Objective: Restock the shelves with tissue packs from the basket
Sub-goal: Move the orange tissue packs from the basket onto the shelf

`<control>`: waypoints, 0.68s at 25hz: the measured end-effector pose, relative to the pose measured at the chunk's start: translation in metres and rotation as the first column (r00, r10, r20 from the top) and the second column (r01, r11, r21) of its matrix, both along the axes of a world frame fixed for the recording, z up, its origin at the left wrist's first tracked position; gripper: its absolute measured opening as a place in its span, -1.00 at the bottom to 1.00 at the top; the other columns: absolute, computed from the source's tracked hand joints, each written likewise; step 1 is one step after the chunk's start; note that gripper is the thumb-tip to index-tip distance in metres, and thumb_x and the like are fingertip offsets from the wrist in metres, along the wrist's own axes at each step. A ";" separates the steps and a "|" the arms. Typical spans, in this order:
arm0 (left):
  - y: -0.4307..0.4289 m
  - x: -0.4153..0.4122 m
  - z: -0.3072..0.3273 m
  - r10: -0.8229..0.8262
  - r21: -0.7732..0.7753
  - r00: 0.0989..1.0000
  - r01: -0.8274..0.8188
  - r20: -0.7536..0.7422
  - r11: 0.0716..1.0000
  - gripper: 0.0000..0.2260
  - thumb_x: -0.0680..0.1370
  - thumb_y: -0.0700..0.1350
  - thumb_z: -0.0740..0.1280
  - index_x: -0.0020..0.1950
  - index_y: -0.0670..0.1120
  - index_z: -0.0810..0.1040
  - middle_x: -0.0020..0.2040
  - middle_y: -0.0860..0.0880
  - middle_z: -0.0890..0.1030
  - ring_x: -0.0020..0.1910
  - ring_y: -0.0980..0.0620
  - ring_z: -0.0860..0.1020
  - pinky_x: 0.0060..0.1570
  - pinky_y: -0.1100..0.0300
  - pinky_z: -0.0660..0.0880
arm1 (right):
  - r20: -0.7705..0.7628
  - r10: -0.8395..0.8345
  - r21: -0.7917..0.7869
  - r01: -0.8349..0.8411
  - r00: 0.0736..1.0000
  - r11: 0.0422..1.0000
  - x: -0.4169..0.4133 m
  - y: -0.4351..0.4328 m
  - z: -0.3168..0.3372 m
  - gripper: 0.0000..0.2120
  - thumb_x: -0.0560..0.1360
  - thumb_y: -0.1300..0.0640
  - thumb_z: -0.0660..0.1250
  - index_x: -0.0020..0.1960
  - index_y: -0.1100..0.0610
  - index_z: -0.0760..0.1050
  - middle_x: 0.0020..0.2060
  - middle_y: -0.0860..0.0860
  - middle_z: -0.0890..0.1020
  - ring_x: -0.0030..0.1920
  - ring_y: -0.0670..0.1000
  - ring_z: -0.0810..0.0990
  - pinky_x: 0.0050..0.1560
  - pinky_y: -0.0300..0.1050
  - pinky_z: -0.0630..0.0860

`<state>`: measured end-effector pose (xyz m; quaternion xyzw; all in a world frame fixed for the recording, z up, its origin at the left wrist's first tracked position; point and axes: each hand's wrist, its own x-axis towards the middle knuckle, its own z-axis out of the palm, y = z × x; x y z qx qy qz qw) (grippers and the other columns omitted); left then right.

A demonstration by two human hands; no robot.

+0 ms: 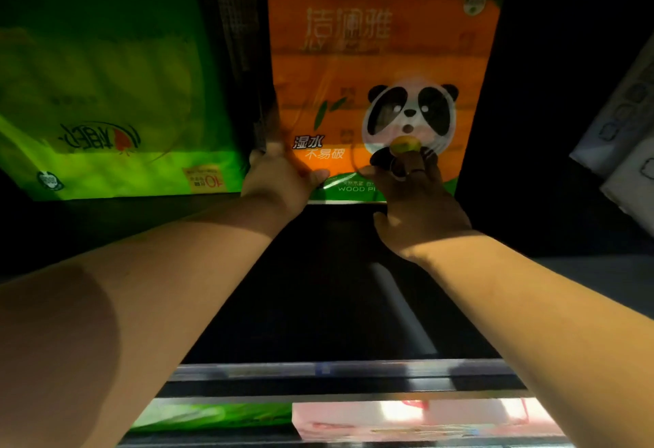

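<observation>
An orange tissue pack [378,68] with a panda face stands upright at the back of a dark shelf [339,270]. My left hand [279,182] grips its lower left corner, thumb across the front and fingers round the side. My right hand [417,199] presses against the pack's lower front below the panda, fingers pointing up along it; a ring shows on one finger. Both arms reach deep into the shelf. The basket is out of view.
A green tissue pack [106,100] stands just left of the orange one. White packs [626,129] lean at the right edge. The shelf's front rail [336,371] crosses below my arms; green [219,415] and pink packs [407,415] lie on the shelf beneath.
</observation>
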<state>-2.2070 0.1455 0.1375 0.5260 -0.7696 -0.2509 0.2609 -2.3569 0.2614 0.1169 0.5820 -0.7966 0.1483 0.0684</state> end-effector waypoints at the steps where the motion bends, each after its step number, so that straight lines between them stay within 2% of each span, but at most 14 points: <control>1: -0.002 -0.001 0.001 -0.011 0.026 1.000 0.011 0.009 1.000 -0.22 0.49 0.07 0.43 0.55 -0.01 0.04 0.37 -0.26 0.35 0.30 -0.27 0.42 0.25 -0.01 0.41 | -0.007 0.004 0.014 -0.004 1.000 1.000 -0.003 -0.002 -0.001 -0.36 0.49 0.08 0.27 0.50 -0.21 0.15 0.53 0.05 0.06 0.53 0.28 -0.10 0.39 0.24 0.28; 4: -0.009 0.002 0.003 -0.089 0.059 0.996 0.090 -0.019 0.994 -0.41 0.49 -0.03 0.43 0.47 -0.03 0.28 0.31 -0.21 0.45 0.27 -0.21 0.46 0.26 0.05 0.43 | -0.014 -0.021 0.090 0.022 1.000 0.996 -0.008 -0.010 -0.003 -0.33 0.52 0.09 0.25 0.53 -0.21 0.06 0.54 0.09 0.04 0.52 0.28 0.00 0.34 0.20 0.33; 6: -0.011 0.002 0.006 -0.152 0.112 0.983 0.163 -0.102 0.980 -0.49 0.47 -0.08 0.46 0.38 0.08 0.39 0.27 -0.13 0.52 0.22 -0.12 0.51 0.26 0.08 0.44 | 0.032 -0.067 0.177 0.060 0.997 0.982 -0.013 -0.017 -0.003 -0.30 0.54 0.07 0.25 0.54 -0.22 -0.04 0.56 0.09 -0.01 0.53 0.27 -0.01 0.38 0.21 0.30; 8: -0.007 -0.002 0.009 -0.225 0.173 0.953 0.261 -0.204 0.950 -0.54 0.47 -0.14 0.46 0.21 0.25 0.37 0.23 -0.07 0.57 0.19 -0.06 0.54 0.28 0.06 0.45 | 0.022 -0.119 0.226 0.111 0.993 0.968 -0.019 -0.023 0.001 -0.27 0.55 0.01 0.28 0.54 -0.21 -0.10 0.56 0.10 -0.08 0.54 0.27 -0.06 0.40 0.24 0.26; 10: -0.008 -0.008 0.011 -0.211 0.201 0.929 0.279 -0.305 0.939 -0.57 0.47 -0.14 0.47 0.15 0.25 0.38 0.23 -0.05 0.58 0.19 -0.07 0.54 0.30 0.03 0.44 | -0.044 -0.120 0.227 0.127 0.992 0.965 -0.021 -0.028 0.009 -0.26 0.54 -0.12 0.27 0.55 -0.18 -0.11 0.54 0.13 -0.07 0.53 0.29 -0.05 0.41 0.25 0.22; 11: -0.009 -0.010 0.013 -0.183 0.218 0.916 0.272 -0.357 0.937 -0.56 0.47 -0.15 0.47 0.23 0.19 0.40 0.25 -0.02 0.56 0.20 -0.05 0.53 0.30 0.07 0.42 | -0.071 -0.115 0.216 0.128 0.991 0.968 -0.021 -0.030 0.010 -0.26 0.54 -0.18 0.25 0.55 -0.16 -0.11 0.54 0.14 -0.05 0.52 0.30 -0.02 0.40 0.25 0.21; 12: -0.009 -0.014 0.018 -0.162 0.224 0.903 0.267 -0.399 0.937 -0.47 0.48 -0.17 0.46 0.39 0.09 0.36 0.27 0.04 0.52 0.22 0.01 0.50 0.29 0.14 0.39 | -0.099 -0.112 0.202 0.130 0.989 0.971 -0.022 -0.031 0.010 -0.26 0.53 -0.23 0.23 0.55 -0.15 -0.11 0.53 0.15 -0.03 0.51 0.31 0.01 0.39 0.24 0.22; 13: -0.010 -0.016 0.022 -0.154 0.214 0.895 0.262 -0.418 0.941 -0.35 0.49 -0.19 0.44 0.50 0.03 0.23 0.27 0.09 0.46 0.23 0.07 0.45 0.25 0.20 0.35 | -0.136 -0.101 0.197 0.127 0.986 0.972 -0.025 -0.031 0.010 -0.25 0.52 -0.26 0.22 0.55 -0.14 -0.10 0.52 0.15 -0.01 0.49 0.32 0.02 0.37 0.23 0.23; 15: -0.015 -0.019 0.022 -0.161 0.197 0.904 0.255 -0.395 0.947 -0.24 0.50 -0.18 0.44 0.56 0.03 0.06 0.35 0.07 0.43 0.28 0.06 0.41 0.23 0.21 0.33 | -0.230 -0.083 0.135 0.116 0.970 0.984 -0.034 -0.029 0.006 -0.27 0.51 -0.29 0.21 0.54 -0.15 -0.06 0.50 0.15 0.01 0.47 0.32 0.05 0.34 0.21 0.25; 17: -0.018 -0.020 0.018 -0.161 0.185 0.926 0.233 -0.340 0.955 -0.25 0.49 -0.13 0.45 0.55 0.05 0.08 0.38 0.01 0.45 0.31 0.00 0.44 0.19 0.20 0.36 | -0.259 -0.155 -0.039 0.150 0.953 0.988 -0.047 -0.025 0.007 -0.35 0.50 -0.25 0.24 0.50 -0.17 0.07 0.48 0.17 0.07 0.41 0.34 0.12 0.29 0.20 0.30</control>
